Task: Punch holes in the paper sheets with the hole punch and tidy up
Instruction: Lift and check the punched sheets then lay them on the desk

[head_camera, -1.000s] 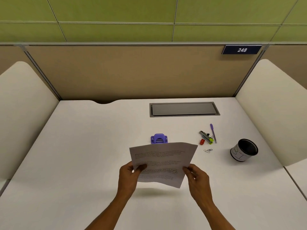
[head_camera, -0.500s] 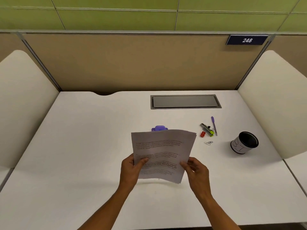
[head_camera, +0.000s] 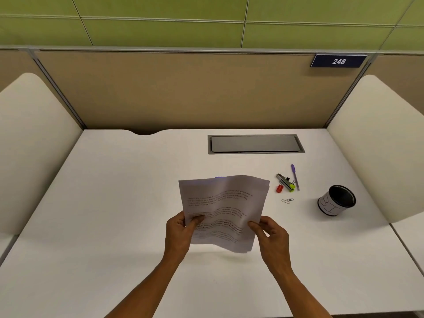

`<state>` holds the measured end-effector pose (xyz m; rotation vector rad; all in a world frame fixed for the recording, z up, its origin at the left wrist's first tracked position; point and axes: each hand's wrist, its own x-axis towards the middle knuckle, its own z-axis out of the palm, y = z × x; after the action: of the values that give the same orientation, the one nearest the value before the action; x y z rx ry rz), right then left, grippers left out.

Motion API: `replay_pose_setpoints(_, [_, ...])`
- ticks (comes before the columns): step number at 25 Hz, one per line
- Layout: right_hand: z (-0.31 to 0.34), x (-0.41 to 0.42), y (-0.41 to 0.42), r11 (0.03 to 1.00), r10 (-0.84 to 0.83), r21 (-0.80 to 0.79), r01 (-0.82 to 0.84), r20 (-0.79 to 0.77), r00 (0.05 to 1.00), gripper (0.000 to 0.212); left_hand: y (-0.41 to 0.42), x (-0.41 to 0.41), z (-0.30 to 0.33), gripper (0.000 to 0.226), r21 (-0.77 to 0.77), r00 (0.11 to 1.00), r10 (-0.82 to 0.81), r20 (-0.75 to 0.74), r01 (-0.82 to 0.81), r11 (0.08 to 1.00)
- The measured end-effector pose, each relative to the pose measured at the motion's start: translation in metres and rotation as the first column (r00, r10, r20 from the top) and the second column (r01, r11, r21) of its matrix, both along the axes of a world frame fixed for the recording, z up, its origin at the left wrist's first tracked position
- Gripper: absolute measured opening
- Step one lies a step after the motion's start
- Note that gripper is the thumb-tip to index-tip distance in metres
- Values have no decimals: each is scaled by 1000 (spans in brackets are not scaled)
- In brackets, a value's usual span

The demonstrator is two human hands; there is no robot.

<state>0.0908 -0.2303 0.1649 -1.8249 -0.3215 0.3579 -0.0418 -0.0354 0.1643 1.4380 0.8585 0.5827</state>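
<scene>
A small stack of printed paper sheets (head_camera: 223,203) is held upright above the white desk (head_camera: 103,214), facing me. My left hand (head_camera: 180,232) pinches its lower left edge and my right hand (head_camera: 271,235) pinches its lower right edge. The purple hole punch (head_camera: 220,177) stands on the desk behind the sheets; only a thin sliver of its top shows over the paper's upper edge.
To the right lie a purple pen (head_camera: 295,176), a binder clip with a yellow-green marker (head_camera: 285,182), a small red item (head_camera: 279,188) and two paper clips (head_camera: 287,200). A black mesh cup (head_camera: 336,200) stands further right. A grey cable hatch (head_camera: 255,144) sits at the back; padded dividers flank the desk.
The sheets have risen and tipped more upright in both hands, and now cover nearly the whole hole punch. The view has shifted slightly.
</scene>
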Motion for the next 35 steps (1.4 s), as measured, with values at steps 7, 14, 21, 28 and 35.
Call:
replay_pose_setpoints(7, [-1, 2, 0, 999, 44, 11, -44, 4, 999, 41, -3, 4, -1, 21, -44, 1000, -20, 17, 20, 999])
replay_pose_setpoints(14, [-2, 8, -12, 996, -42, 76, 45, -40, 998, 34, -24, 21, 7, 23, -27, 994, -100, 33, 101, 994])
replay_pose_setpoints(21, [-9, 10, -48, 972, -189, 129, 198, -78, 979, 37, -79, 45, -6, 27, -30, 984, -177, 21, 177, 984])
replay_pose_setpoints(28, [-24, 20, -61, 976, -170, 104, 190, -171, 970, 34, -86, 62, -19, 27, -51, 966, -254, -39, 252, 966])
replay_pose_setpoints(35, [-21, 37, -62, 996, -62, 53, 71, -160, 985, 32, -75, 69, -24, 23, -108, 961, -257, -103, 246, 963])
